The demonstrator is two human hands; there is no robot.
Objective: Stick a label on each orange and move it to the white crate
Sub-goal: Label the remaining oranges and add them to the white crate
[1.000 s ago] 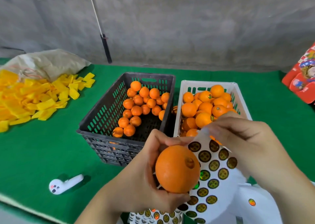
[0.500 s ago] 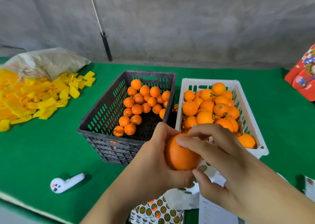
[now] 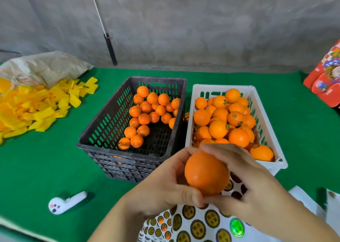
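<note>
Both hands hold one orange (image 3: 206, 173) in front of the two crates. My left hand (image 3: 165, 188) cups it from the left and below. My right hand (image 3: 246, 186) wraps over its top and right side. No label shows on the side facing me. The black crate (image 3: 103, 131) holds several unlabelled oranges (image 3: 145, 113). To its right the white crate (image 3: 195, 113) is piled with oranges (image 3: 219, 129), some showing round stickers. Sheets of round labels (image 3: 198, 225) lie under my hands at the bottom.
A pile of yellow wrappers (image 3: 31, 109) and a brown sack (image 3: 44, 66) lie at the left. A small white device (image 3: 64, 204) rests on the green cloth near the front edge. A red box (image 3: 325, 83) stands at far right. A grey wall is behind.
A second ago my right hand was at the label sheet; it then came onto the orange. Now both hands have turned the orange and my right fingers wrap over its top.
</note>
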